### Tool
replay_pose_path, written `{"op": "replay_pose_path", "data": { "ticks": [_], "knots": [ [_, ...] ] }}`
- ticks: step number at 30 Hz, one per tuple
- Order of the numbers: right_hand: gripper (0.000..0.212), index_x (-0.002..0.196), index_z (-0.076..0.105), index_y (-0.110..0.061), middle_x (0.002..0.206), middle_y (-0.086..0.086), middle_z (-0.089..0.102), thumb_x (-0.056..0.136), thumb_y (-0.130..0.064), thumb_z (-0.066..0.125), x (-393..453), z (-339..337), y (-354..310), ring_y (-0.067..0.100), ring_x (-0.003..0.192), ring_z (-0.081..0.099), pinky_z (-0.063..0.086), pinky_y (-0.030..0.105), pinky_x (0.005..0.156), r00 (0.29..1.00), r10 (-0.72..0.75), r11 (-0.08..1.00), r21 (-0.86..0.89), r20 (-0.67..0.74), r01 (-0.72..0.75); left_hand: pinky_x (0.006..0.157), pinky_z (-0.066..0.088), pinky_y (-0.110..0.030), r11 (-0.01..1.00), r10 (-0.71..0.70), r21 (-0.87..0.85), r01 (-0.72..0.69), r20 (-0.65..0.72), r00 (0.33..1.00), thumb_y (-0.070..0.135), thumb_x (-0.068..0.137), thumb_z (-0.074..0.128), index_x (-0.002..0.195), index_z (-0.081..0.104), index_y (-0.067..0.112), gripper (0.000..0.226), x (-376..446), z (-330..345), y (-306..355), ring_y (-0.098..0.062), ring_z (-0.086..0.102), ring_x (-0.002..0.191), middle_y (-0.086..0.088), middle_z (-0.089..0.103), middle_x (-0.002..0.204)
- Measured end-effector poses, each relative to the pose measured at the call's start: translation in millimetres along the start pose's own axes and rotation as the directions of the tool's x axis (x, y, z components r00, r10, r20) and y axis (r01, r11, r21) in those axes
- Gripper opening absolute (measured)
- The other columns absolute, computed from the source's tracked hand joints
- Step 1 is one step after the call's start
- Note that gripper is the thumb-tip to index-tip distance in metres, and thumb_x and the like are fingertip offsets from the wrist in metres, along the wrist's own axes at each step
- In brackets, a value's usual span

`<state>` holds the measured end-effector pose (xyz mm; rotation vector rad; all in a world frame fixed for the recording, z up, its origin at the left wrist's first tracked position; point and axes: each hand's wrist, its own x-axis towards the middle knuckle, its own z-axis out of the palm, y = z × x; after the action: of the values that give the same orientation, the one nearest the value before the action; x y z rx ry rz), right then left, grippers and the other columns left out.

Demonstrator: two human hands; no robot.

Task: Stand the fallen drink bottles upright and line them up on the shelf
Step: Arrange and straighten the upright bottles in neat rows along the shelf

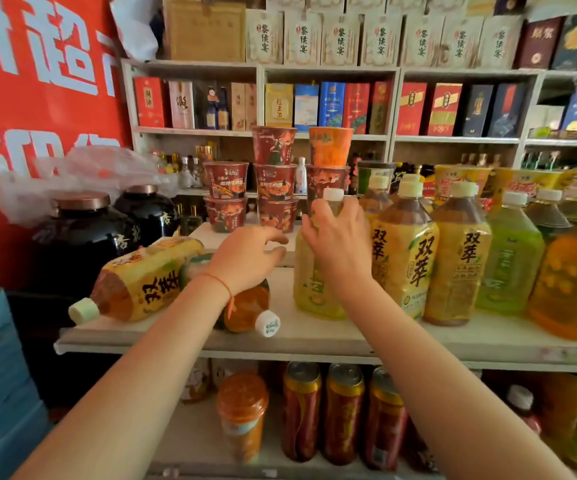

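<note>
Bottle [309,282] upright under right hand [339,237]

1. This is a small grocery or liquor shop: white shelving [328,69] holds rows of boxed liquor gift packs [340,38] standing face out.
2. Stacked instant noodle cups [275,181] sit on a counter shelf [349,337] beside many identical tea drink bottles [405,251].
3. Drink cans [344,410] fill the tier below.
4. A red banner [37,98] with large white characters covers the left wall.
</note>
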<state>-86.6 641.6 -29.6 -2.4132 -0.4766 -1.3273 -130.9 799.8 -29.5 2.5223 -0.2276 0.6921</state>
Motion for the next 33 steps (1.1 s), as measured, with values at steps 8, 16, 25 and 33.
{"op": "replay_pose_path", "data": {
  "ticks": [8, 16, 25, 33],
  "knots": [
    [0.034, 0.126, 0.056, -0.008, 0.138, 0.028, 0.044, 0.092, -0.012, 0.051, -21.9, 8.9, -29.1, 0.047, 0.134, 0.039, 0.026, 0.057, 0.116, 0.986, -0.099, 0.994, -0.067, -0.136, 0.091, 0.100, 0.046, -0.044, 0.985, -0.151, 0.072, 0.156, -0.067, 0.986, 0.037, 0.099, 0.048, 0.112, 0.074, 0.030, 0.029, -30.0, -7.6, -55.2, -0.016, 0.060, 0.112, 0.007, 0.071, 0.118],
    [0.036, 0.132, 0.054, -0.026, 0.123, -0.002, 0.059, 0.102, -0.045, 0.047, -37.6, 17.2, -80.3, 0.015, 0.107, 0.057, 0.048, 0.031, 0.085, 0.601, 0.029, 0.635, 0.450, 0.799, -0.629, 0.122, 0.019, -0.053, 0.997, -0.079, -0.026, 0.079, -0.005, 0.997, 0.062, 0.095, 0.041, 0.139, 0.055, 0.035, 0.054, -71.0, -11.0, -69.7, -0.024, 0.028, 0.148, 0.001, 0.044, 0.152],
    [0.036, 0.115, 0.067, -0.015, 0.095, 0.010, 0.078, 0.094, -0.043, 0.059, -47.0, 16.1, -81.4, 0.023, 0.084, 0.077, 0.061, 0.032, 0.065, 0.392, 0.112, 0.110, 0.380, 0.913, -0.918, 0.120, 0.022, -0.046, 0.997, -0.068, -0.019, 0.070, 0.108, 0.992, 0.079, 0.050, 0.079, 0.150, 0.036, 0.050, 0.113, -90.0, -27.4, -81.1, -0.020, 0.019, 0.151, 0.005, 0.021, 0.165],
    [0.029, 0.108, 0.062, -0.017, 0.100, 0.008, 0.073, 0.096, -0.040, 0.051, -41.3, -0.4, -70.4, 0.022, 0.086, 0.070, 0.055, 0.032, 0.065, 0.529, 0.344, 0.024, 0.556, 0.776, -0.831, 0.089, 0.049, -0.026, 0.961, -0.061, -0.274, 0.044, -0.055, 0.997, 0.093, 0.052, 0.063, 0.128, 0.059, 0.046, 0.090, -71.6, -26.4, -84.6, 0.000, 0.057, 0.109, 0.024, 0.062, 0.120]
  ]
}}
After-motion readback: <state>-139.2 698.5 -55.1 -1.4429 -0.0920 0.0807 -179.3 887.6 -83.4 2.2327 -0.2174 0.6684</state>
